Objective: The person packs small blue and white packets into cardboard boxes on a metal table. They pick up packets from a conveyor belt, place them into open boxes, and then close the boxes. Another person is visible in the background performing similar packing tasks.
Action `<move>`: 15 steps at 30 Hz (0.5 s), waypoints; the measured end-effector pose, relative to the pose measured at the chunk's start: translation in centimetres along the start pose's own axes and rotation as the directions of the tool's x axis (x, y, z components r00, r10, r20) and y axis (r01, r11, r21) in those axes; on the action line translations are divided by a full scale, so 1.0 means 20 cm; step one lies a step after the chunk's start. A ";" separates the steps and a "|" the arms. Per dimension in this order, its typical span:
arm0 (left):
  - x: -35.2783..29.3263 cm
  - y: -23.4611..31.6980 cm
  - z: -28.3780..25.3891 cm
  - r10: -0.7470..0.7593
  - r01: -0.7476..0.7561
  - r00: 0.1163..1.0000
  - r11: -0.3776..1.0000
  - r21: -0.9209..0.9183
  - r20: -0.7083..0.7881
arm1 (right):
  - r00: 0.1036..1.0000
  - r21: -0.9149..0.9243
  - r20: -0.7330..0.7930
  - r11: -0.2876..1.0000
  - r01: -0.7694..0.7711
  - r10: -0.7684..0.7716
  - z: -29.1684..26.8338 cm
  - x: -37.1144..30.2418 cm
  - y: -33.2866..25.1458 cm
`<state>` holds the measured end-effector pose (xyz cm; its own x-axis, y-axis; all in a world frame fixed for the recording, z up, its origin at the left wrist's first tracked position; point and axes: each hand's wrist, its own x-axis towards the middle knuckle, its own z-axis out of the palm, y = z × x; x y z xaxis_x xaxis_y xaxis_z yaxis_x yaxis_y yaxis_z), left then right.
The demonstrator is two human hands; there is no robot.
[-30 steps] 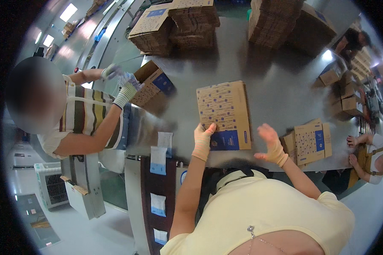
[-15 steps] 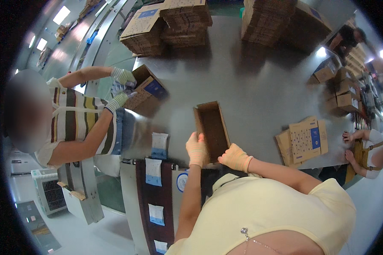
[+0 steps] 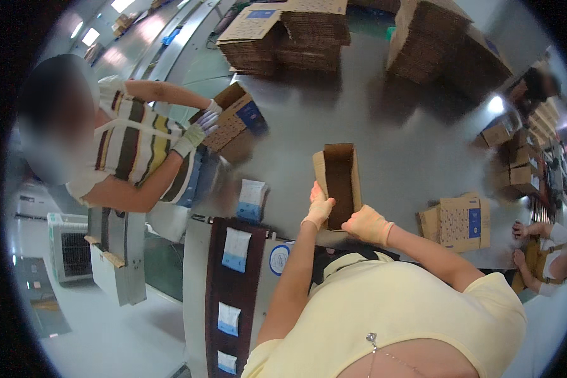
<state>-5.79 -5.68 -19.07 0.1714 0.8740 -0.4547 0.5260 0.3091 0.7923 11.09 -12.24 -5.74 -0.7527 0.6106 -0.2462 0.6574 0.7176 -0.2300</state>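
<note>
The person's left hand (image 3: 319, 209) is clamped on the left side of a tall brown cardboard box (image 3: 341, 183). The right hand (image 3: 368, 225), in a pale glove like the left, has its fingers closed on the box's near right corner. The box is at the near edge of the shiny grey table (image 3: 296, 120), with its open top facing up and nothing inside that shows.

Some flat printed boxes (image 3: 463, 222) lie to the right. To the left, three white and blue packets (image 3: 236, 250) sit on a dark belt (image 3: 233, 288), and one more packet (image 3: 252, 200) is just past its end. A co-worker (image 3: 148, 142) in stripes has gloved hands at another open box (image 3: 239, 129).
</note>
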 end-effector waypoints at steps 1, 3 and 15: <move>0.00 -0.02 -0.02 0.030 -0.027 0.999 0.994 0.101 -0.027 | 0.999 -0.003 -0.015 0.999 0.034 -0.034 0.00 0.01 0.00; -0.07 0.09 -0.04 0.033 -0.012 0.995 0.978 0.210 -0.096 | 0.999 -0.057 0.033 0.998 -0.031 0.033 0.01 0.00 -0.01; -0.86 -0.45 -0.24 0.526 -0.230 0.779 0.746 0.625 -0.340 | 0.998 -0.068 -0.018 0.996 -0.065 0.064 0.06 0.00 0.01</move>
<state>-17.54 -21.65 -16.46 0.1268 0.9714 0.2008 0.8737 -0.2052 0.4410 11.24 -12.58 -6.99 -0.7096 0.6610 -0.2438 0.7009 0.6974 -0.1491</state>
